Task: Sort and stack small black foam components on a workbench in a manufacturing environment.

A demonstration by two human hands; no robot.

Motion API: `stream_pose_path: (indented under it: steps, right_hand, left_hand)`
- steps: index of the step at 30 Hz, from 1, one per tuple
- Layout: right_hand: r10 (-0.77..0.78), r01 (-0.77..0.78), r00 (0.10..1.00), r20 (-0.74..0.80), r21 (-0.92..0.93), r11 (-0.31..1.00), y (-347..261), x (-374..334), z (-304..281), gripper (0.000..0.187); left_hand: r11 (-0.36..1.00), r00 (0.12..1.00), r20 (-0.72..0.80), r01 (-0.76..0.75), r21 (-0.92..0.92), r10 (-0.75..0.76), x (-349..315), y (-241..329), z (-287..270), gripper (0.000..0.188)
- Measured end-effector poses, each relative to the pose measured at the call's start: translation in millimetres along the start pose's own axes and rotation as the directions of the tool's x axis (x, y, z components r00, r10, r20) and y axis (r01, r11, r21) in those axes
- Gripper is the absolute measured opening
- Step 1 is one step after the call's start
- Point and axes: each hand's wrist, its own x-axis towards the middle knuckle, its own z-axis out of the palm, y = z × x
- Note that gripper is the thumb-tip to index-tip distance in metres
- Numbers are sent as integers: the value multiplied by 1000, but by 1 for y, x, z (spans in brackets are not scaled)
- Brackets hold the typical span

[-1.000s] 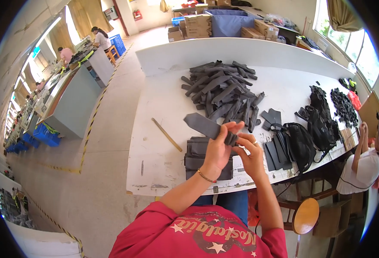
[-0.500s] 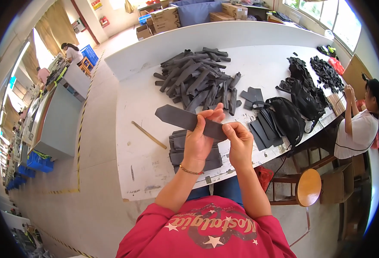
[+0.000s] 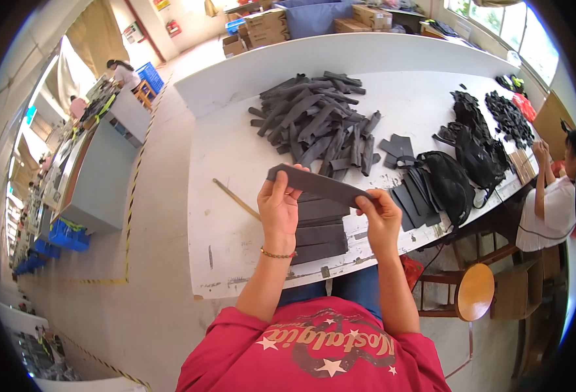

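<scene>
The left hand and right hand grasp opposite ends of a dark grey strip, thumbs on top. The strip stretches between them, sloping down toward the right hand in the view. Behind it on the worktop lies a loose pile of similar strips; a neat stack sits nearer the person, between the forearms.

Round wooden stool at lower right, open cardboard box just beside it, person in white top near right rim, blue bin by grey bench at left, yellow-black floor tape, stacked cartons at back, bright window upper right.
</scene>
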Motion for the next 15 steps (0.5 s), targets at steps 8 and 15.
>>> stream_pose_path:
  steps: [8,15]
  right_hand:
    - [33,-30,998,50,-46,998,14,-3,-3,9]
    - [61,-58,994,87,-37,998,15,-6,2,10]
  left_hand:
    - [999,996,77,-40,-11,41,-8,3,-28,20]
    - [998,1000,10,5,-64,-4,-14,15,-19,27]
